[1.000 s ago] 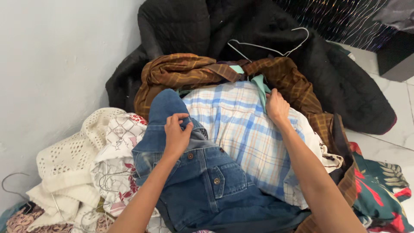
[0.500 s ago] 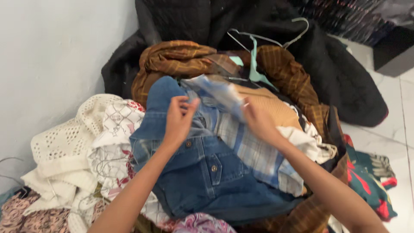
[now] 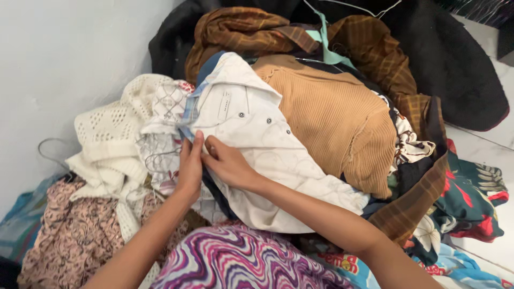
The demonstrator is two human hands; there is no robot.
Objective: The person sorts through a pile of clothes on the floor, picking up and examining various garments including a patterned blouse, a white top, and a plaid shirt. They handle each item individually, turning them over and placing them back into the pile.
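Both hands pinch the edge of a white collared shirt (image 3: 257, 144), left hand (image 3: 190, 168) touching right hand (image 3: 227, 166); soft, light cloth, best gripped near the collar just beyond the fingers.

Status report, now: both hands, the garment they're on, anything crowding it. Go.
Left hand and right hand pinching the left edge of the white shirt. Shirt spread atop the clothes pile. Tan ribbed sweater against its right side; cream knit left.
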